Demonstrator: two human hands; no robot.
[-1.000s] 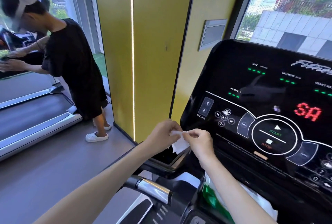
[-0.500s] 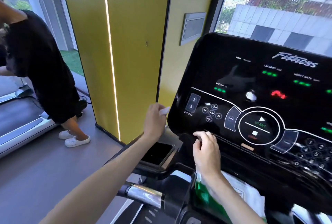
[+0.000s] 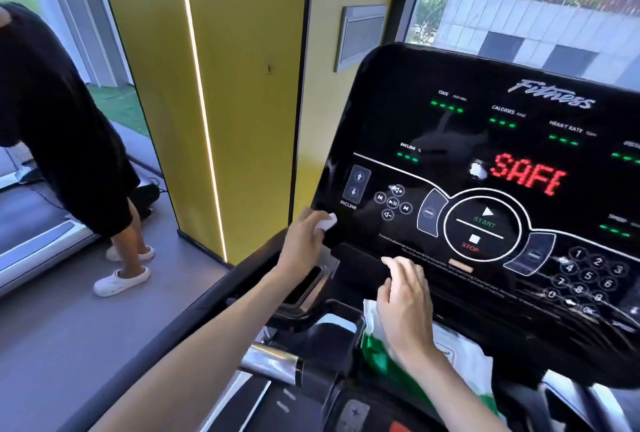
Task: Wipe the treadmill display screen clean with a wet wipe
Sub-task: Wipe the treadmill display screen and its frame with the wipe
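Note:
The black glossy treadmill display (image 3: 450, 140) fills the right half of the view and shows red letters "SAFE" with green dashes. My left hand (image 3: 304, 241) is closed around a small bunched white wet wipe (image 3: 327, 223), pressed at the display's lower left corner below the INCLINE buttons. My right hand (image 3: 405, 296) rests with fingers spread on the ledge under the display and holds nothing. A white and green wipe packet (image 3: 381, 345) lies in the console tray, partly under my right wrist.
A yellow pillar (image 3: 225, 85) stands left of the console. Another person in black clothes (image 3: 62, 126) bends over a neighbouring treadmill (image 3: 38, 241) at the left. A chrome handlebar (image 3: 273, 362) and a side tray (image 3: 304, 289) sit below my left forearm. Windows lie behind.
Both hands held the wipe together a second ago. My left hand has since taken it to the display's lower left corner, and my right hand dropped onto the ledge. The view shifted right.

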